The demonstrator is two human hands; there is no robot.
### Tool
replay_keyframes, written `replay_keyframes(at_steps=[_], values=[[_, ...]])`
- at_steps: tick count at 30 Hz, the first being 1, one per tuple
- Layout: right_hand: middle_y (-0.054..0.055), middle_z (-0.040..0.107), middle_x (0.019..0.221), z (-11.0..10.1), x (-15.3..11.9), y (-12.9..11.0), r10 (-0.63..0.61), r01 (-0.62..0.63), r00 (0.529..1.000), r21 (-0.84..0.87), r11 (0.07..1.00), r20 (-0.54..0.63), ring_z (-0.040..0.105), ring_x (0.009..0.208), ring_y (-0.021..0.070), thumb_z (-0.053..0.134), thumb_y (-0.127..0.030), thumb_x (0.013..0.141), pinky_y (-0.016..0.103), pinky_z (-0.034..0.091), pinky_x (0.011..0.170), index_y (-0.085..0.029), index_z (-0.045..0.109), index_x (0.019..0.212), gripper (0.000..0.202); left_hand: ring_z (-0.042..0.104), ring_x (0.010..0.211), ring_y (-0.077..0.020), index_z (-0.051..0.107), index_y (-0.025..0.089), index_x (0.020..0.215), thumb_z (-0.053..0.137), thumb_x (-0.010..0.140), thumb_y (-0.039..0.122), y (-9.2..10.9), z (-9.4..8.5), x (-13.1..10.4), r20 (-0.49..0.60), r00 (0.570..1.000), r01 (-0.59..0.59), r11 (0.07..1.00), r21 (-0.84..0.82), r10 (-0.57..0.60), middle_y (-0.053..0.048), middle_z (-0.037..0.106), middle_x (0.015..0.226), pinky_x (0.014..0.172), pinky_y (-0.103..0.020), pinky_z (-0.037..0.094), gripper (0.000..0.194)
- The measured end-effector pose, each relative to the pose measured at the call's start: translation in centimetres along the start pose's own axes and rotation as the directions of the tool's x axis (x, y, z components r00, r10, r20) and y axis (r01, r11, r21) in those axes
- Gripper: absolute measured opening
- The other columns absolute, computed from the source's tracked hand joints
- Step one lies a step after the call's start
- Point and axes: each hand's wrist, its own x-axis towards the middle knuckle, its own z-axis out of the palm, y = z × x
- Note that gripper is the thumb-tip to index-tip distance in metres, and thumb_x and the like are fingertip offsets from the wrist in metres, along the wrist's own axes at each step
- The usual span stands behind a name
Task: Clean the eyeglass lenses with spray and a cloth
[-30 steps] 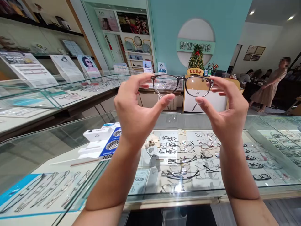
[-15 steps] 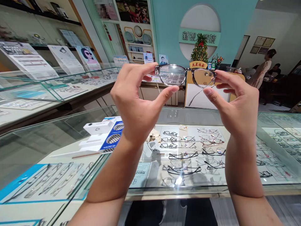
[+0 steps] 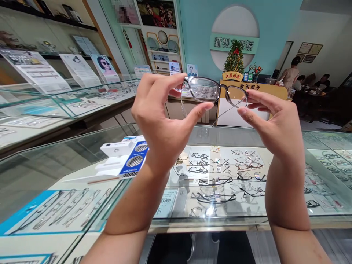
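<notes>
A pair of eyeglasses [image 3: 220,88] with a dark, partly clear frame is held up at eye height above the counter. My left hand [image 3: 162,110] grips its left end by the fingers, the thumb stretched below the left lens. At the other end, my right hand [image 3: 271,117] pinches the frame's right corner between fingers and thumb. Both temples are unfolded and point away from me, slanting downward. The frame tilts, its right side lower than its left. Below my hands lie several glasses [image 3: 216,181] in rows inside the glass display case [image 3: 181,220].
White boxes [image 3: 117,148] and a blue checkered box [image 3: 134,159] lie left of my forearm. More frames [image 3: 59,211] lie in the left case. Another glass counter [image 3: 66,104] runs along the left. Behind stand a cashier desk [image 3: 253,88], a potted plant [image 3: 233,58] and people [image 3: 290,75].
The eyeglasses have turned and tilted, the right end coming lower and nearer the left. My right hand has shifted slightly left and down. The standing person in the back has moved left.
</notes>
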Motion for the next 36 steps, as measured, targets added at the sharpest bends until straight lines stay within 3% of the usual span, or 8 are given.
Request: replay_keyframes(at_steps=[6,11,15,20,23,26,31,36], values=[[0.006,0.081,0.118,0.0,-0.1,0.1,-0.001,0.001,1.0,0.013,1.0,0.008,0.076,0.102,0.0241,0.077,-0.055,0.092,0.049,0.063,0.1,-0.028,0.077,0.129,0.046,0.068,0.119,-0.0345,0.072,0.035,0.121,0.077,0.086,0.069,-0.1,-0.1,-0.1,0.028,1.0,0.012,1.0,-0.027,-0.011,-0.006,0.073,0.112,0.092,-0.055,0.066,0.049],[0.007,0.081,0.12,0.0,0.0,-0.1,0.006,-0.005,0.999,-0.027,1.0,0.048,0.076,0.104,0.026,0.078,-0.053,0.092,0.052,0.062,0.1,-0.028,0.076,0.13,0.046,0.07,0.111,-0.0324,0.073,0.033,0.12,0.078,0.083,0.072,0.3,-0.3,0.1,0.028,1.0,0.009,1.0,-0.004,-0.009,-0.006,0.074,0.111,0.093,-0.053,0.066,0.055],[0.007,0.08,0.119,0.6,0.0,-0.9,-0.008,0.004,0.998,-0.057,0.998,-0.06,0.075,0.106,0.0265,0.078,-0.052,0.091,0.051,0.062,0.099,-0.028,0.075,0.126,0.043,0.072,0.104,-0.0284,0.076,0.031,0.115,0.089,0.076,0.065,-0.5,-0.2,0.4,0.014,0.997,0.075,0.983,-0.165,-0.074,-0.004,0.075,0.109,0.088,-0.047,0.065,0.053],[0.007,0.075,0.12,2.1,-0.1,-2.3,-0.128,0.105,0.96,-0.103,0.989,-0.248,0.072,0.112,0.0283,0.076,-0.052,0.093,0.052,0.061,0.101,-0.031,0.07,0.126,0.039,0.074,0.089,-0.0198,0.078,0.031,0.113,0.095,0.074,0.053,-3.9,1.2,0.6,0.137,0.973,0.229,0.821,-0.523,-0.185,0.0,0.078,0.104,0.071,-0.035,0.06,0.048],[0.007,0.073,0.121,2.7,-0.2,-3.1,-0.148,0.117,0.95,-0.128,0.985,-0.275,0.071,0.117,0.0295,0.072,-0.049,0.096,0.053,0.06,0.102,-0.033,0.068,0.128,0.036,0.073,0.086,-0.0164,0.08,0.03,0.112,0.098,0.074,0.046,-5.5,2.2,0.7,0.161,0.974,0.225,0.719,-0.657,-0.158,0.0,0.079,0.1,0.067,-0.031,0.058,0.045],[0.007,0.073,0.12,2.8,-0.4,-3.4,-0.153,0.118,0.946,-0.137,0.984,-0.285,0.071,0.116,0.0294,0.071,-0.047,0.098,0.054,0.061,0.102,-0.033,0.067,0.128,0.034,0.073,0.084,-0.0152,0.081,0.029,0.109,0.097,0.076,0.043,-6.0,2.9,0.8,0.159,0.978,0.21,0.679,-0.704,-0.137,0.0,0.078,0.095,0.069,-0.032,0.058,0.039],[0.007,0.074,0.125,2.5,-0.3,-2.7,-0.11,0.089,0.965,-0.1,0.991,-0.236,0.072,0.116,0.0293,0.071,-0.051,0.097,0.055,0.06,0.104,-0.033,0.068,0.129,0.037,0.07,0.083,-0.015,0.079,0.03,0.11,0.098,0.072,0.051,-5.6,2.8,0.6,0.09,0.983,0.179,0.745,-0.642,-0.159,0.0,0.077,0.096,0.061,-0.03,0.05,0.048],[0.006,0.076,0.126,2.4,-0.1,-1.2,-0.044,0.039,0.989,-0.043,0.998,-0.143,0.073,0.113,0.0286,0.07,-0.058,0.095,0.055,0.062,0.101,-0.033,0.07,0.13,0.043,0.067,0.089,-0.0178,0.075,0.026,0.111,0.096,0.068,0.062,-3.6,2.2,0.4,-0.083,0.988,0.073,0.876,-0.476,-0.128,-0.001,0.071,0.101,0.074,-0.034,0.05,0.06]])
